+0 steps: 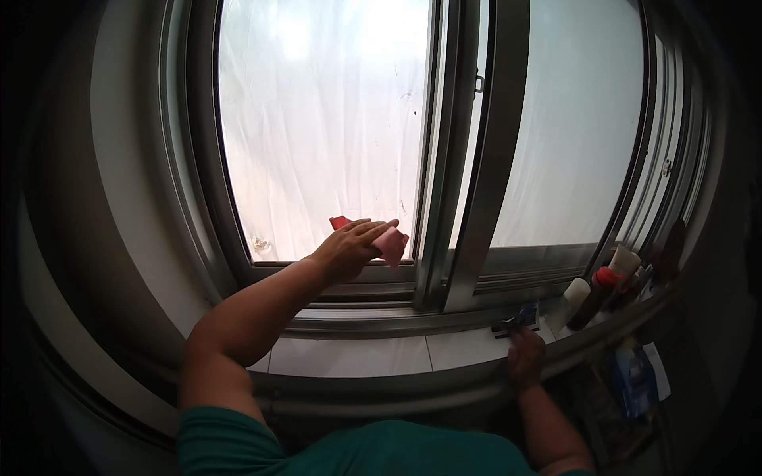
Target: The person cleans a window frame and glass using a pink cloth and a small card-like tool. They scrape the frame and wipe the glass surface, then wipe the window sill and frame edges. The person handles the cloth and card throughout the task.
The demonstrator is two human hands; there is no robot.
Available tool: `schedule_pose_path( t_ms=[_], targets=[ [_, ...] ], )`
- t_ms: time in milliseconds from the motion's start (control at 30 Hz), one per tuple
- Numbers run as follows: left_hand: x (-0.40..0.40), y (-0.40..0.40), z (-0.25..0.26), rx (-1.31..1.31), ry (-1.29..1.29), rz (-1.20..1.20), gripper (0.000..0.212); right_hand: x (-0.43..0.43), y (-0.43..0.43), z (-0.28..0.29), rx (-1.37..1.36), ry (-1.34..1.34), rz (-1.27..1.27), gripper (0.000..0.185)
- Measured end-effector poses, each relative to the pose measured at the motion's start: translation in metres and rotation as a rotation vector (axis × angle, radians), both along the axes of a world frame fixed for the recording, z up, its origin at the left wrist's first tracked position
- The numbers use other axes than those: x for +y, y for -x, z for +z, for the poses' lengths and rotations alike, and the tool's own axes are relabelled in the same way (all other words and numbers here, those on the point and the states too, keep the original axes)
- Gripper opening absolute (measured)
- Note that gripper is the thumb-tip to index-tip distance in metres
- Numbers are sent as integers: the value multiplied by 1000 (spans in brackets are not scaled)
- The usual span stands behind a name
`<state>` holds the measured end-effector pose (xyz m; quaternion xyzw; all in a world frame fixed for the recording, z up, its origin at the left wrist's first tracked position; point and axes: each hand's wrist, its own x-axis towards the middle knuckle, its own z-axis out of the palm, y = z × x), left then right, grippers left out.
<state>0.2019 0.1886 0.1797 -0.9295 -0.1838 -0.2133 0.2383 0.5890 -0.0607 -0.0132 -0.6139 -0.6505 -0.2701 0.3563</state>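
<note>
My left hand [351, 247] is at the lower edge of the left window pane [321, 137], its fingers over a pink-red cloth [391, 245]. The cloth's ends stick out past the fingers on both sides. My right hand [527, 354] is lower, at the white tiled sill [381, 357], partly blurred. Its fingers touch or lie just in front of a dark blue packet [525, 315]; whether they grip it is unclear.
Right of the packet, a whitish cylindrical container [576, 294] and a red-capped bottle [602, 285] stand on the sill among other items. Metal window frames [485, 160] rise above the sill. A blue packet [634, 381] lies lower right.
</note>
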Motion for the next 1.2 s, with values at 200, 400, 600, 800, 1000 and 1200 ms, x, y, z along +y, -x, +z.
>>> schedule_pose_path(
  t_ms=[200, 400, 600, 800, 1000, 1200],
  targets=[
    [-19, -3, 69, -491, 206, -74, 71, -2, 4, 2, -5, -42, -1, 45],
    [-30, -4, 73, -608, 867, -180, 70, -4, 9, 8, 95, -13, 72, 32],
    [-54, -10, 57, -700, 815, -227, 85, 6, 40, 46, 4, 133, 157, 34],
    [-68, -12, 29, -772, 717, -280, 100, 17, 48, 66, -22, 182, -47, 27],
    [-76, -5, 15, -813, 810, -125, 113, 16, 36, 85, 59, 295, -243, 26],
    [-84, -11, 11, -740, 922, -96, 113, 45, 116, 140, 534, 292, 542, 52]
  ],
)
